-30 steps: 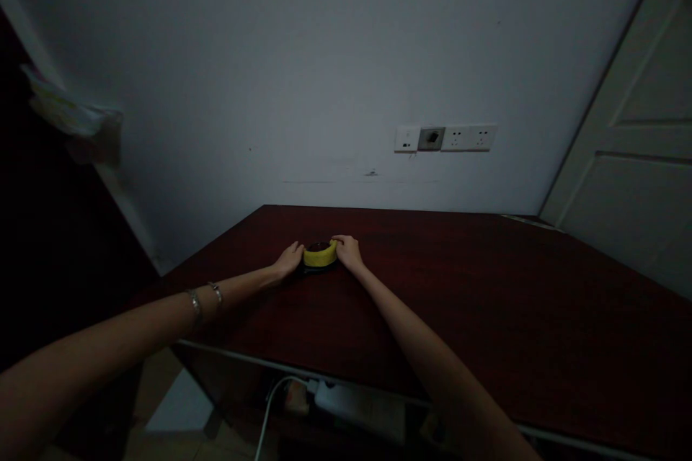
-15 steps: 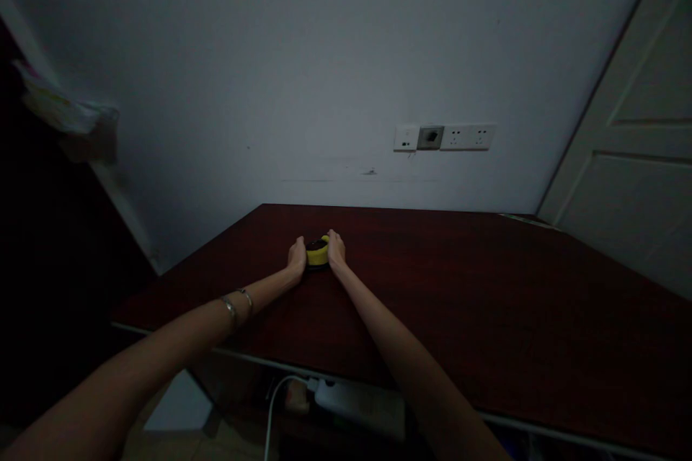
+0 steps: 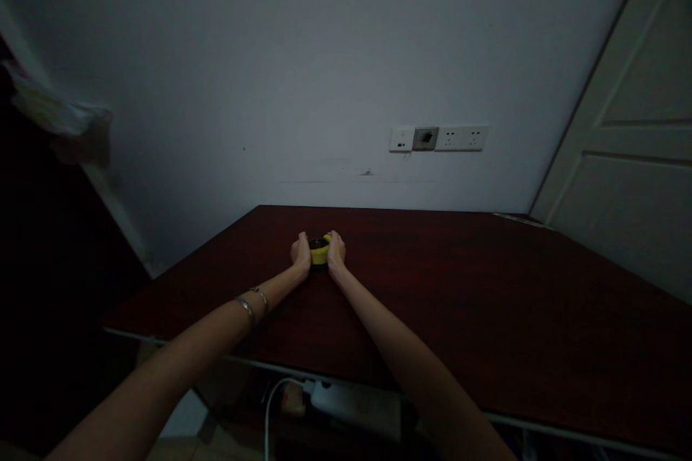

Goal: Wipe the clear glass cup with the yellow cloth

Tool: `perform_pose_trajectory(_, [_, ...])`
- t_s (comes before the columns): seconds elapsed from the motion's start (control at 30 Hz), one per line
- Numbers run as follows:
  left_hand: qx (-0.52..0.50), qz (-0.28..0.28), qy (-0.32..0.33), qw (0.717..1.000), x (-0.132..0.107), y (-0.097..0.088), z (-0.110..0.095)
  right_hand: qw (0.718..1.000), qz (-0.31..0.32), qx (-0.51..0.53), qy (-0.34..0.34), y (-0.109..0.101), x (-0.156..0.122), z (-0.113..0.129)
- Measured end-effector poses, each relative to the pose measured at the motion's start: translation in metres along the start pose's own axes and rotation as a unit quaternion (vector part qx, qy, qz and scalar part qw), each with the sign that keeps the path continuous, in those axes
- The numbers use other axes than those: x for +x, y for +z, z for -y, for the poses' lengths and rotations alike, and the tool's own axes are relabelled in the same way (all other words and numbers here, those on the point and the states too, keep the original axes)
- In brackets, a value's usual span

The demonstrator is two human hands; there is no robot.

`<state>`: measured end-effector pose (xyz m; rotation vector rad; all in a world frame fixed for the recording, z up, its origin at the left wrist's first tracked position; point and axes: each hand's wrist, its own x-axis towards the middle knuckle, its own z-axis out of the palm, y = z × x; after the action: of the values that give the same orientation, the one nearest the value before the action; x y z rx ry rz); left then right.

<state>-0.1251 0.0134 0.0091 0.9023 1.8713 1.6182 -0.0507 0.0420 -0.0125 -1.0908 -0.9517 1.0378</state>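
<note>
Head view: a small yellow item (image 3: 319, 256) is sitting on the dark red table (image 3: 459, 288), right between the two hands, its exact kind being too dim to tell. The left hand (image 3: 301, 252) is pressing its left side and the right hand (image 3: 336, 251) its right side, so both are grasping it together. Two bangles (image 3: 246, 308) are circling the left wrist, just behind the grip. Beyond the grip, a pale wall (image 3: 216, 50) is rising from the table's far edge, and a row of sockets (image 3: 461, 138) is showing above and to the right of the hands. Farther right of them, a panelled door (image 3: 638, 187) is standing. Nearer than the grip, below the table's front edge, a white cable (image 3: 267, 418) is running down beside a white box (image 3: 360, 407).
</note>
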Motion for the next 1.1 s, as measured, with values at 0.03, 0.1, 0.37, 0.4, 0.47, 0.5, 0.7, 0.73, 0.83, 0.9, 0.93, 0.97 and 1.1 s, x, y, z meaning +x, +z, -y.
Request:
perform_pose_trajectory(0.03, [-0.005,0.003,0.006,1.0,-0.001,0.003,-0.002,1.0,-0.007,0.002,-0.001,-0.003,0.001,0.002])
perform_pose_trajectory(0.1, [-0.014,0.015,0.015,1.0,-0.003,0.01,-0.008,1.0,-0.02,0.004,-0.003,-0.01,0.004,0.007])
perform_pose_trajectory(0.37, [-0.033,0.085,0.052,0.994,-0.025,0.06,-0.047,0.998,-0.064,-0.009,-0.029,-0.063,0.035,0.047])
perform_pose_trajectory(0.4, [-0.037,0.096,0.052,0.993,-0.029,0.068,-0.051,0.997,-0.07,-0.013,-0.03,-0.072,0.038,0.052])
perform_pose_trajectory(0.47, [-0.051,0.115,0.052,0.991,-0.039,0.083,-0.057,0.996,-0.084,-0.021,-0.033,-0.092,0.043,0.061])
perform_pose_trajectory(0.5, [-0.058,0.126,0.051,0.989,-0.044,0.09,-0.059,0.995,-0.091,-0.025,-0.034,-0.101,0.044,0.065])
perform_pose_trajectory(0.7, [-0.067,0.177,0.037,0.981,-0.074,0.122,-0.062,0.99,-0.135,-0.037,-0.034,-0.148,0.043,0.076])
perform_pose_trajectory(0.73, [-0.07,0.184,0.035,0.98,-0.079,0.125,-0.062,0.989,-0.14,-0.036,-0.034,-0.153,0.042,0.077])
perform_pose_trajectory(0.83, [-0.088,0.208,0.028,0.974,-0.089,0.13,-0.062,0.987,-0.151,-0.035,-0.033,-0.165,0.04,0.077])
perform_pose_trajectory(0.9, [-0.104,0.221,0.023,0.97,-0.093,0.132,-0.061,0.987,-0.155,-0.033,-0.032,-0.171,0.039,0.077])
perform_pose_trajectory(0.93, [-0.11,0.225,0.023,0.968,-0.094,0.132,-0.06,0.987,-0.156,-0.03,-0.032,-0.173,0.038,0.076])
perform_pose_trajectory(0.97, [-0.114,0.228,0.025,0.967,-0.095,0.133,-0.059,0.987,-0.155,-0.026,-0.032,-0.174,0.037,0.076])
perform_pose_trajectory(1.1, [-0.111,0.236,0.029,0.965,-0.096,0.134,-0.054,0.988,-0.154,-0.011,-0.03,-0.177,0.033,0.073])
